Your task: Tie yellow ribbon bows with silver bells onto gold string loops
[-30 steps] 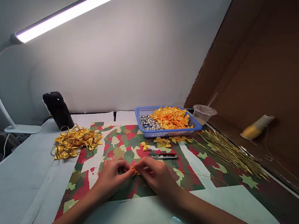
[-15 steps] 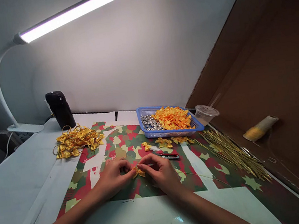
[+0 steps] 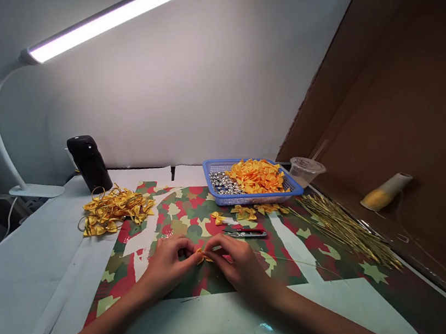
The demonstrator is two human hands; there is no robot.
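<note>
Yellow ribbon bow (image 3: 201,256) pinched between both hands

Left hand (image 3: 169,265) and right hand (image 3: 238,261) were both clamped on it, fingertips together over the camo-print mat (image 3: 302,261). Snips (image 3: 244,233) sat just past the right hand, blue basket (image 3: 252,196) of bows further back.

The bench (image 3: 23,283) carries a camouflage-patterned sheet (image 3: 302,255) at centre; at 10 o'clock a pile of gold bows (image 3: 113,210), at 1 o'clock a blue basket (image 3: 211,182), at 3 o'clock gold ties (image 3: 343,227).
</note>
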